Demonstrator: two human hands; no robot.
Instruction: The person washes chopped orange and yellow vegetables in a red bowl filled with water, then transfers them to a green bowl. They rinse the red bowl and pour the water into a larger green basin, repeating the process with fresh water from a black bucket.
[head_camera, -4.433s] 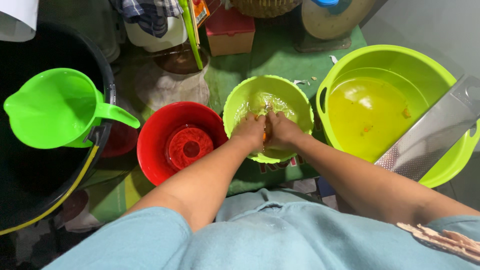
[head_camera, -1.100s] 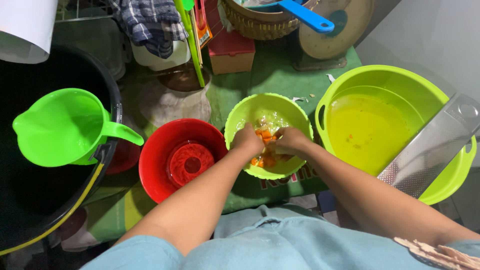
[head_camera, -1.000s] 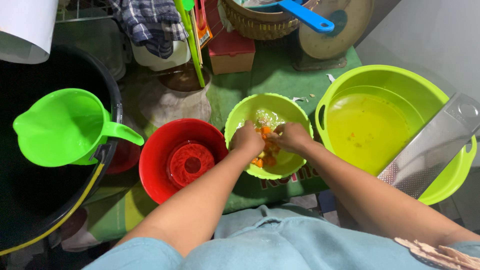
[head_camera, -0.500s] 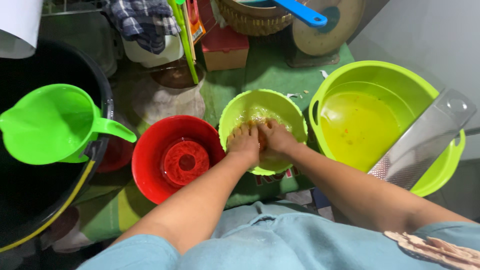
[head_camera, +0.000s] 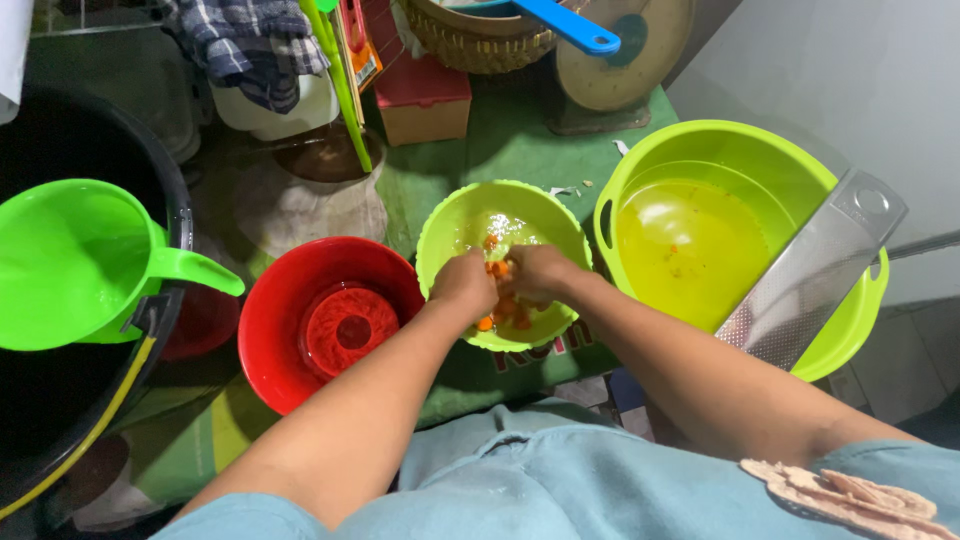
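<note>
Fingers of both hands curl down into the small lime-green bowl (head_camera: 452, 222), closed around a clump of orange shreds (head_camera: 497, 303). Left hand (head_camera: 465, 285) and right hand (head_camera: 535, 275) sit knuckle to knuckle, with the shreds squeezed between and under the fingertips; whether each hand grips its own share or both press one mass, I cannot tell. More orange bits lie just beyond the fingers on the wet bowl floor. To the left of the fingers, touching the bowl's rim, stands a red bowl (head_camera: 275, 320) with a red ridged insert in its bottom. Farther left, a green plastic jug (head_camera: 70, 265) rests on the edge of a large black tub (head_camera: 60, 420). Right of the fingers, just beside the bowl, a big lime-green basin (head_camera: 745, 150) holds yellowish liquid, and a metal grater (head_camera: 815, 270) leans across its right rim.
</note>
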